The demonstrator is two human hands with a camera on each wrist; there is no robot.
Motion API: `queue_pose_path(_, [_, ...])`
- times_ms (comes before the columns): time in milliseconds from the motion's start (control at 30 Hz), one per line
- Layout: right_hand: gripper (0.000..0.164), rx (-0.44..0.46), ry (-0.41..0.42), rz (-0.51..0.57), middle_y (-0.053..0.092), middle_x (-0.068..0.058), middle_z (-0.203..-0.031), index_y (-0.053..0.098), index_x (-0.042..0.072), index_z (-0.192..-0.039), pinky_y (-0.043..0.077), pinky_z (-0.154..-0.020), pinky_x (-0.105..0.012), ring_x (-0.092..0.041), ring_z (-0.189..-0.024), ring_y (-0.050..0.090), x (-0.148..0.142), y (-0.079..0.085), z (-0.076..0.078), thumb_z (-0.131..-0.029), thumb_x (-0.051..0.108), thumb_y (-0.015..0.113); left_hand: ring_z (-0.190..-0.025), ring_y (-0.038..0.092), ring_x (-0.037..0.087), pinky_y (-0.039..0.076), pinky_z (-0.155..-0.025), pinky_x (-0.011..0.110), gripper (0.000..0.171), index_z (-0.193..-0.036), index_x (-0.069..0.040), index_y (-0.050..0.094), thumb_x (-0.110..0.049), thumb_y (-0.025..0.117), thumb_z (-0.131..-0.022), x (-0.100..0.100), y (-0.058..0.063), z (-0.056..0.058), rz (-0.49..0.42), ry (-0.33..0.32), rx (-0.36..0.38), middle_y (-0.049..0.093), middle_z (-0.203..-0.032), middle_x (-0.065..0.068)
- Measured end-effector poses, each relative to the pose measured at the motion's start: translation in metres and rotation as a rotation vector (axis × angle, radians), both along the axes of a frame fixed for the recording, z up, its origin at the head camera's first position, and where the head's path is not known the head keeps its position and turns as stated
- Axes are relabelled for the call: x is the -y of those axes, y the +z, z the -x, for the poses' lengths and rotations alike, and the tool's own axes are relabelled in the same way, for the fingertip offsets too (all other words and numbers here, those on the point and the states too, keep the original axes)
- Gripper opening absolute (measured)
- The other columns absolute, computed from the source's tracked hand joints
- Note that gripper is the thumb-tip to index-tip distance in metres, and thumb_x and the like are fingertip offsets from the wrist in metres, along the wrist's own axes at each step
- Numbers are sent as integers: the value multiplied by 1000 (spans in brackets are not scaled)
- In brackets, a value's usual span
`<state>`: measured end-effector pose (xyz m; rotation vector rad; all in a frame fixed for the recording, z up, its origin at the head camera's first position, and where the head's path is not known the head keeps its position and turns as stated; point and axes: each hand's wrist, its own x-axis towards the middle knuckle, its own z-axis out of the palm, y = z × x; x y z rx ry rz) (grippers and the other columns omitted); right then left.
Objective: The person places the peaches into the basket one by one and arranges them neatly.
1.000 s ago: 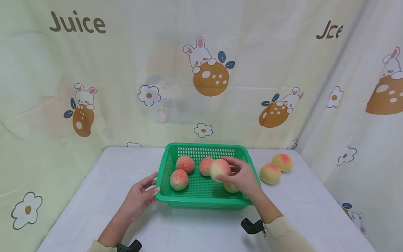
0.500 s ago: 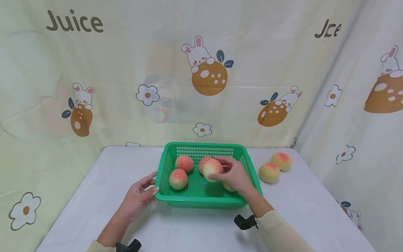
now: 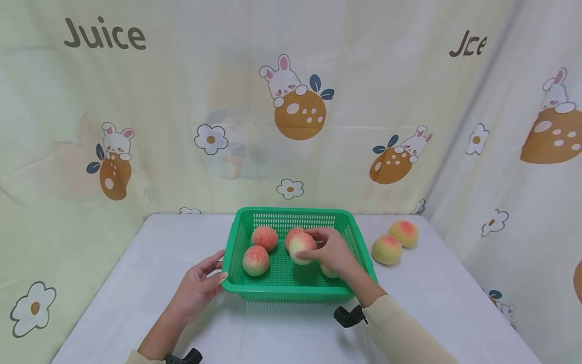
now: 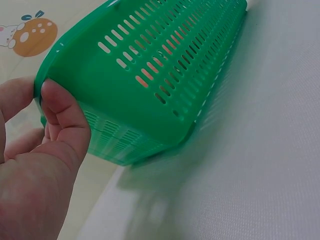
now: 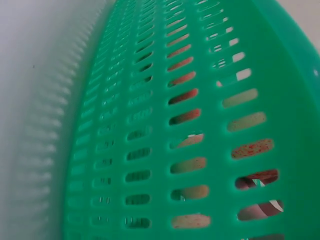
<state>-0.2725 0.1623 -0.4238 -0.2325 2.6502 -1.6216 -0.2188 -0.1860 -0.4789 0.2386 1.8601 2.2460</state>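
The cloth (image 3: 182, 101) hangs behind everything, at the table's far edge. The table (image 3: 436, 313) looks smooth, so the basket (image 3: 291, 289) on it could probably slide or swing if pushed on one side only. The left hand (image 3: 198, 288) guards against that: its thumb and fingers pinch the rim near the near left corner. If that pinch slackened or pulled upward, the basket might skew or tilt, and the peaches inside could roll together.

The right hand (image 3: 335, 251) grasps the held peach (image 3: 300, 248) over the basket's middle, apparently above the floor. Its forearm crosses the near right rim, and the dark wrist camera (image 3: 349, 316) sits just beyond it; a low sweep could snag and drag the basket.

The held peach is round and pinched at the side; a loose grip might drop it. It overlaps the far peach (image 3: 292, 236), and the near peach (image 3: 328, 270) lies partly hidden under the hand, so either could be bumped. Two left peaches (image 3: 256, 261) and two outside peaches (image 3: 386, 249), right of the basket, are loose and could roll if knocked.
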Motion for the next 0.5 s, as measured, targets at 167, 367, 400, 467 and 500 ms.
queue_pose_path(167, [60, 13, -3, -64, 73, -1, -121, 72, 19, -128, 59, -83, -36, -22, -103, 65, 1, 1, 7, -73, 31, 94, -97, 68, 11, 61, -88, 27, 68, -159, -10, 36, -8, 67, -98, -1, 0, 0, -1, 30, 20, 48, -129, 11])
queue_pose_path(367, [58, 49, -6, -144, 74, -1, -117, 74, 18, -124, 60, -87, -38, -21, -106, 66, 3, -1, 12, -71, 30, 95, -98, 68, 10, 61, -88, 27, 70, -160, -8, 33, -9, 67, -99, -2, 0, -1, 8, 14, 9, 48, -129, 11])
queue_pose_path(400, [58, 55, -9, -160, 75, -2, -117, 74, 18, -123, 59, -88, -38, -21, -106, 66, 3, -1, 13, -71, 31, 95, -97, 68, 9, 61, -89, 27, 70, -160, -8, 32, -8, 66, -99, -2, 0, -1, 6, 10, 8, 48, -129, 11])
queue_pose_path(467, [56, 59, -17, -195, 75, -2, -116, 75, 19, -121, 58, -90, -40, -20, -107, 65, 5, -1, 14, -70, 33, 95, -97, 68, 9, 61, -88, 27, 70, -160, -8, 33, -8, 66, -99, -1, 0, -1, 6, 12, 3, 48, -128, 11])
queue_pose_path(500, [56, 63, -21, -215, 75, -2, -115, 75, 20, -120, 58, -91, -40, -20, -108, 64, 6, -1, 14, -70, 34, 95, -97, 68, 9, 61, -88, 27, 70, -160, -8, 33, -8, 66, -99, -1, 0, -1, 6, 16, 0, 48, -128, 11])
